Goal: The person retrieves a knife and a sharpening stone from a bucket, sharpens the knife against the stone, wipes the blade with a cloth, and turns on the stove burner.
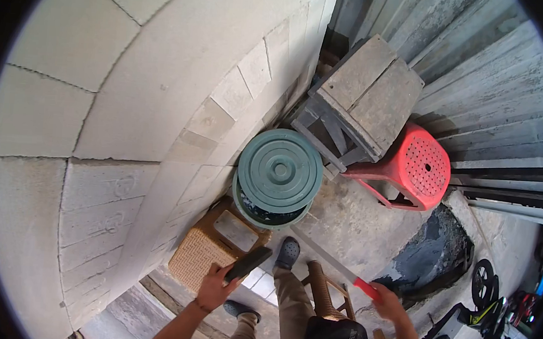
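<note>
My left hand [214, 289] grips a dark, flat block-like tool [248, 264], held over the edge of a tan woven-pattern stool [193, 251]. In my right hand [390, 304] is the red handle of a long thin blade [325, 251], whose tip points up and left toward a green bucket. The bucket [239, 200] has its round green lid [280, 171] lying off-centre on top, with a dark gap showing at the lower edge. Both hands are apart, on either side of my legs.
A grey wooden table [371, 94] and a red plastic stool [424, 169] stand beyond the bucket. Pale block wall [137, 116] rises at left. Wet grey mortar [429, 250] lies on the floor at right, near bicycles or motorbikes [481, 316]. A brown stool [321, 291] is by my legs.
</note>
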The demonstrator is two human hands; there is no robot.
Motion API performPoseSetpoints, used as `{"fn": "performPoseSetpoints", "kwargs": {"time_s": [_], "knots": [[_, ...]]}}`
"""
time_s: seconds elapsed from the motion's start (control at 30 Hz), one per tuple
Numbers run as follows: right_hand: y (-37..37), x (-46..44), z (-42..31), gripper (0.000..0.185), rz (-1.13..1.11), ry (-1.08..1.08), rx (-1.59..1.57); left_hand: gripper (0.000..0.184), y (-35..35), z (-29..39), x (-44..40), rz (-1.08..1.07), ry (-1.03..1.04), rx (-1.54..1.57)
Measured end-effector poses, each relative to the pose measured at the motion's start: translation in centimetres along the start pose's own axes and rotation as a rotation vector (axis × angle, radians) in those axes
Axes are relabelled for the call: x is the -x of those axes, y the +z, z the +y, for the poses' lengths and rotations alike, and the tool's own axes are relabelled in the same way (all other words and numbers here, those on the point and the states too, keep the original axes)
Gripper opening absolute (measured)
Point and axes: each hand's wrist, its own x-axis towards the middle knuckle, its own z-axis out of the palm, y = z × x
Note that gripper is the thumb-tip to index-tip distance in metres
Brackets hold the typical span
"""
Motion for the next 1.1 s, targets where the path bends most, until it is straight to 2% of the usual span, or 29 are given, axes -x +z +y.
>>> {"fn": "performPoseSetpoints", "kwargs": {"time_s": [0.1, 0.17, 0.2, 0.27, 0.3, 0.37, 0.43, 0.53, 0.57, 0.63, 0.7, 0.8, 0.83, 0.87, 0.9, 0.97, 1.07, 1.1], "knots": [[-2.3, 1.5, 0.2, 0.05, 0.032, 0.108, -0.065, 0.045, -4.7, -0.7, 6.1, -0.051, -0.04, 0.07], [-2.2, -1.4, -0.4, 0.028, 0.031, 0.336, 0.162, 0.045, -6.4, -1.9, 10.5, -0.08, -0.074, 0.026], [-0.9, -3.5, 0.0, 0.022, 0.145, 0.208, 0.224, 0.046, -6.7, -3.2, 12.8, -0.119, -0.119, -0.04], [2.9, -9.3, 3.1, 0.025, 0.326, -0.143, 0.33, 0.044, -6.4, -5.5, 17.4, -0.139, -0.239, -0.076], [4.1, -12.5, 3.9, 0.025, 0.308, -0.253, 0.408, 0.04, -6.5, -5.8, 18.9, -0.144, -0.295, -0.103], [5.8, -18.6, 3.7, 0.03, 0.281, -0.314, 0.436, 0.038, -5.9, -7.5, 22.8, -0.168, -0.377, -0.167], [6.4, -23.8, 3.8, 0.037, 0.207, -0.444, 0.526, 0.041, -4.1, -12.0, 28.2, -0.205, -0.335, -0.294], [5.3, -28.9, 4.2, 0.039, 0.06, -0.566, 0.689, 0.046, -0.7, -20.4, 37.3, -0.238, -0.067, -0.584], [4.2, -29.5, 4.4, 0.033, 0.113, -0.61, 0.742, 0.046, -0.7, -20.2, 37.6, -0.25, -0.073, -0.577], [1.5, -29.6, 5.7, 0.029, 0.063, -0.534, 0.677, 0.046, -0.7, -17.9, 38.2, -0.332, -0.307, -0.452], [-1.2, -26.8, 6.5, 0.027, 0.104, -0.502, 0.657, 0.045, -1.1, -13.4, 36.0, -0.393, -0.531, -0.32], [-0.2, -22.8, 8.8, 0.028, 0.073, -0.329, 0.713, 0.044, -0.8, -11.3, 33.8, -0.434, -0.797, -0.163], [1.5, -22.1, 7.1, 0.017, 0.174, -0.396, 0.548, 0.044, -0.2, -11.4, 33.2, -0.427, -0.794, -0.155], [7.5, -24.7, 7.4, 0.014, 0.118, -0.367, 0.403, 0.043, 0.5, -11.7, 32.0, -0.417, -0.782, -0.15], [9.6, -25.1, 3.4, 0.014, 0.216, -0.343, 0.395, 0.043, 0.7, -11.9, 31.4, -0.413, -0.775, -0.154], [12.7, -25.8, 1.4, 0.013, 0.175, -0.323, 0.301, 0.042, 1.8, -12.3, 30.3, -0.406, -0.752, -0.153], [14.8, -26.6, 1.7, 0.011, 0.162, -0.236, 0.244, 0.04, 2.2, -12.6, 29.6, -0.416, -0.739, -0.164], [15.3, -27.7, 1.7, 0.01, 0.234, -0.32, 0.287, 0.04, 2.4, -12.7, 29.5, -0.417, -0.738, -0.165]]}}
